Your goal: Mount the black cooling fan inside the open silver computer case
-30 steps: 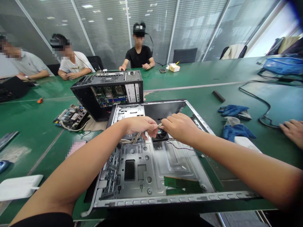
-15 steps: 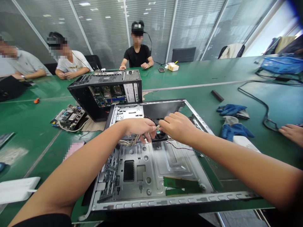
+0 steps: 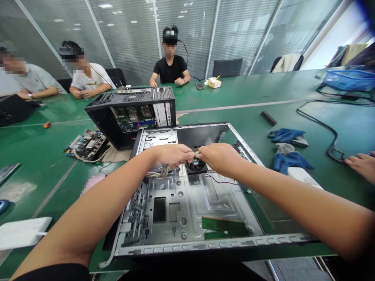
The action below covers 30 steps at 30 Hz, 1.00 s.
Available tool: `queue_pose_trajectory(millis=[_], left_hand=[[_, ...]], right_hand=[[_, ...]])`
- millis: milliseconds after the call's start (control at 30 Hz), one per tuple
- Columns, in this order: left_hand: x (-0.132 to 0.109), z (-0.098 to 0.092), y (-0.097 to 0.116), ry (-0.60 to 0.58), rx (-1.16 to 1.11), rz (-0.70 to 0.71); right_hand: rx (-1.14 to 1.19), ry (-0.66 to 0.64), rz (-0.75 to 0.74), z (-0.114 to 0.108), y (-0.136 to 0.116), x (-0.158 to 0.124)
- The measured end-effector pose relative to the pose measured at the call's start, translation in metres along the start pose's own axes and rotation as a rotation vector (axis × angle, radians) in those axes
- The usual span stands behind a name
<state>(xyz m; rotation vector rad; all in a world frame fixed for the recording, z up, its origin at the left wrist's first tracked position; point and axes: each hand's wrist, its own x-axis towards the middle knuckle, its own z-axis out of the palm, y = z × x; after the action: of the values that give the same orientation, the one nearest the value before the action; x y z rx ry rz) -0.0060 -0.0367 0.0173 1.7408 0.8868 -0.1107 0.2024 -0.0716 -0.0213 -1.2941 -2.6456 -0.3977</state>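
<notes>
1. Fingers of the left hand [image 3: 172, 154] are pinched together on a pale cable [image 3: 196, 153], near the middle of the frame, just above the fan
2. Compared with half a second ago, those left fingers have closed up: they were hanging loose and a bit spread over the left side of the black fan [image 3: 197, 167], and now more of it shows
3. Right hand [image 3: 221, 156] sits a touch lower and flatter than it did, while the open PC case [image 3: 205, 246] looks like it hasn't budged, still filling the center and lower center
4. Text-wise, not much luck: the fan hub has a teal sticker I can't make out, and the white label [image 3: 159, 115] on the back of the upright tower [image 3: 101, 127], left of center, is too small to read
5. Back to the grip: right thumb and fingers are curled in tight with the same cable nipped at the left end of the fist, tips partly hidden, hands nearly touching
6. More of the pale cable bundle [image 3: 164, 171] droops below the left hand, and green circuit strips [image 3: 224, 224] lie in the case at lower center-right
</notes>
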Motion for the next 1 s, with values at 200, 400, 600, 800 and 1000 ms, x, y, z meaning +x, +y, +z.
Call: queue_pose_trajectory(millis=[200,400,600,800,1000], left_hand=[[0.0043,0.0036,0.0026,0.182,0.442,0.151],[0.0062,0.0068,0.0042,0.213,0.588,0.158],[0.0064,0.0048,0.0021,0.133,0.475,0.175],[0.0053,0.0028,0.0018,0.108,0.49,0.176],[0.0055,0.0035,0.0033,0.162,0.572,0.152]], right_hand=[[0.109,-0.096,0.091,-0.0008,-0.0015,-0.001],[0.201,-0.161,0.124,-0.0018,-0.0007,-0.0009],[0.24,-0.153,0.11,-0.0033,-0.0008,-0.0012],[0.277,-0.058,0.034,0.0008,0.0031,-0.0023],[0.252,-0.086,0.015,0.0004,0.0033,-0.0011]])
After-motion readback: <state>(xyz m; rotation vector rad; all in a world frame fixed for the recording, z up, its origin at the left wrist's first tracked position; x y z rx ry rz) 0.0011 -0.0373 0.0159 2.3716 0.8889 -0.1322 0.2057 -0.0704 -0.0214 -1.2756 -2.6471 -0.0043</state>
